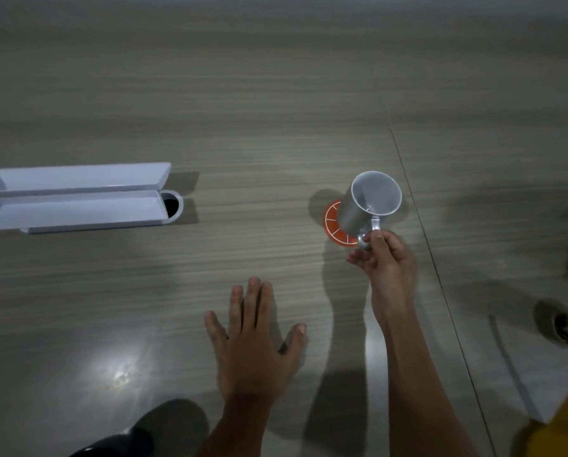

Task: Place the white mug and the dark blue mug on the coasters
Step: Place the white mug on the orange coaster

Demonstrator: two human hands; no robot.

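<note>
Wood-grain table [243, 110] carries an orange coaster [333, 225], and the white mug [368, 206] stands on it, leaning slightly. The right hand [383, 255] pinches the mug's handle between thumb and fingers. The left hand [253, 338] lies flat, fingers spread, holding nothing. Well to the left sits a white cable box [75, 196] with both flaps raised. A yellow object [563, 430] occupies the lower right corner.
</note>
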